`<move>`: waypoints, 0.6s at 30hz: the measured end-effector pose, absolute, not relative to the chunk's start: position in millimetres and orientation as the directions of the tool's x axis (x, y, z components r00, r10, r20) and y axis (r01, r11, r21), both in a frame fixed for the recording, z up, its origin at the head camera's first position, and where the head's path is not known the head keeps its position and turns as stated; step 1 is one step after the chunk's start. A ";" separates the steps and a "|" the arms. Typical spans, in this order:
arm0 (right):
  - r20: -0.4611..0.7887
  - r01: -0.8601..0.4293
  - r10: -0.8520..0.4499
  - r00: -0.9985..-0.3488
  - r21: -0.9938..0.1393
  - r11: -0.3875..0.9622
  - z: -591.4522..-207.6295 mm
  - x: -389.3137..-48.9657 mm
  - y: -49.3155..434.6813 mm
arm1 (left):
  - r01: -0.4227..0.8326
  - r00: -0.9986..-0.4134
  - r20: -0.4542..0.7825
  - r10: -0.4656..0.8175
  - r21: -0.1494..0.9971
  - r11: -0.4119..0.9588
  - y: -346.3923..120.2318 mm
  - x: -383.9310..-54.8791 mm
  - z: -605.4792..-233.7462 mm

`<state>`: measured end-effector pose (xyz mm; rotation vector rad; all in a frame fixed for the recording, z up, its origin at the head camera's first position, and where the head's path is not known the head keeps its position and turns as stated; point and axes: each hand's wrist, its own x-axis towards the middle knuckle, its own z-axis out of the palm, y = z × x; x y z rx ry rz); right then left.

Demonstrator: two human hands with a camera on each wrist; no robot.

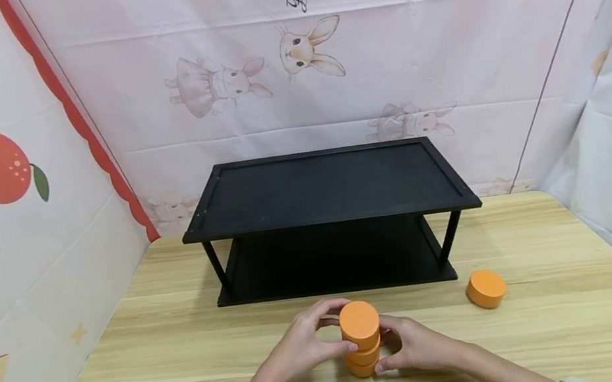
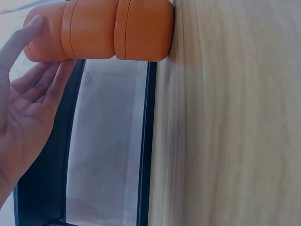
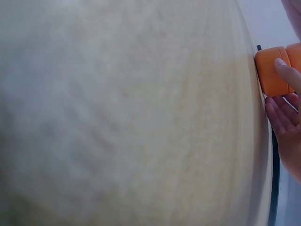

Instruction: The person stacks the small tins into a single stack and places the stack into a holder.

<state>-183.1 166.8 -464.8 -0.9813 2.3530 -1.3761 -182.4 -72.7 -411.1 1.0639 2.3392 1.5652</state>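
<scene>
Three small orange round containers (image 1: 359, 326) stand one on top of another on the wooden table, near the front middle. In the left wrist view the stack lies sideways, and thin seams like lid edges run round the containers. My left hand (image 1: 306, 344) grips the top container (image 2: 47, 33), thumb at the front and fingers behind. Lower down on the right side, my right hand (image 1: 420, 343) holds the bottom container (image 3: 272, 75) between thumb and fingers. The upper container hides part of those below in the head view.
A fourth orange container (image 1: 486, 288) sits apart on the table to the right. Behind the stack stands a black two-level rack (image 1: 323, 188) on short posts. Printed cloth (image 1: 269, 110) hangs at the back and both sides of the table (image 1: 149, 376).
</scene>
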 end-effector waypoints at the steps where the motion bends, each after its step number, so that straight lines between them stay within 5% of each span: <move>1: 0.120 -0.427 -0.657 -0.744 -0.842 0.329 -464.9 -183.1 166.8 | 0.476 -0.742 0.262 0.617 0.853 0.211 -72.8 -182.4 -411.4; 18: 0.115 -0.429 -0.654 -0.748 -0.836 0.343 -466.0 -184.0 166.6 | 0.460 -0.751 0.224 0.622 0.853 0.248 -73.9 -182.0 -409.6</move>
